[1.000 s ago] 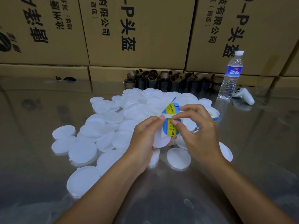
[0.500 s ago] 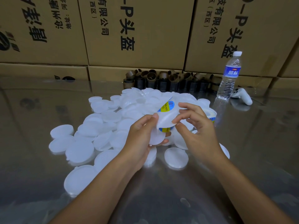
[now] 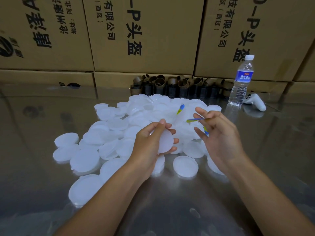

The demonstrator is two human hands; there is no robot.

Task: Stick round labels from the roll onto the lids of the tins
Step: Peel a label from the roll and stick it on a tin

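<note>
Head: left hand (image 3: 148, 145) grips lid (image 3: 164, 142), right hand (image 3: 221, 133) label (image 3: 195, 119).

Water bottle (image 3: 241, 82) beside white controller (image 3: 255, 103); boxes (image 3: 144, 31) behind.

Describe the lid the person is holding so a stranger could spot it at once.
Below the wall of cardboard boxes, a heap of white lids lies on the shiny table. At the heap's near edge, the left hand grips one lid. It is the only one raised off the table; the rest lie on it.
</note>
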